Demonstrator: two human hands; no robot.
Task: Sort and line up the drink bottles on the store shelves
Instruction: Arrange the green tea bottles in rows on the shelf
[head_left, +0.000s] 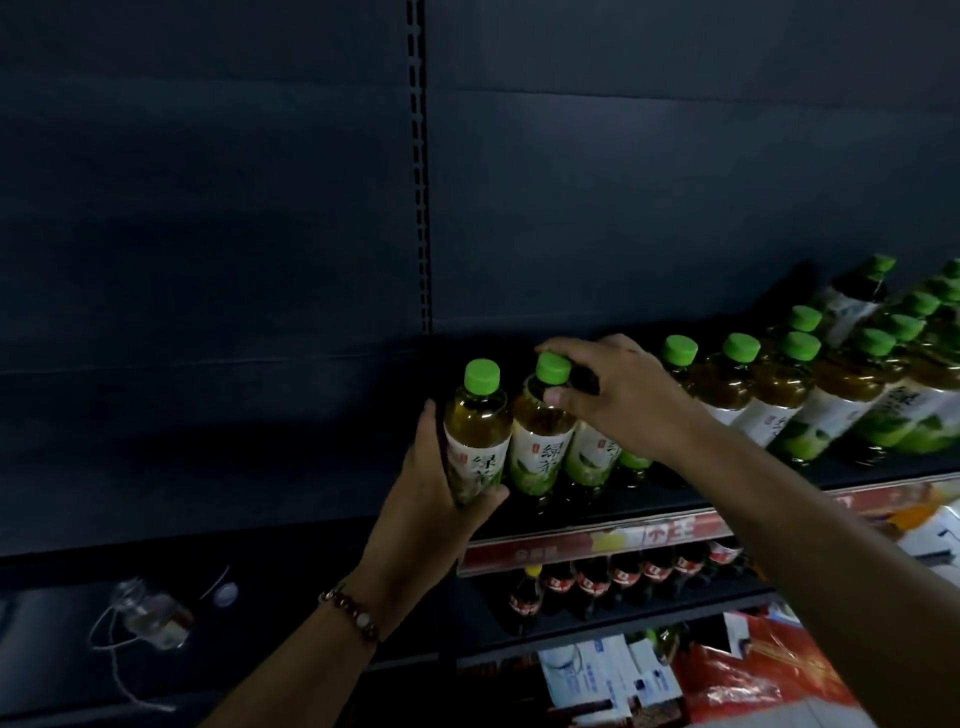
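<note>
A row of green-capped tea bottles (737, 384) with white and green labels runs along the dark shelf (597, 512) from the centre to the far right. My left hand (441, 499) wraps the lower body of the leftmost bottle (475, 431), which stands upright at the row's left end. My right hand (618, 395) comes from the right and pinches the neck of the second bottle (540, 436) just under its green cap. The two bottles stand side by side, touching.
A red price strip (597, 545) fronts the shelf. Below it stand several dark cola bottles (592, 579). Boxes and a red package (769, 670) lie lower right. A small glass jar with a string (150, 613) sits on the dark ledge at lower left. A slotted upright (421, 166) divides the back panel.
</note>
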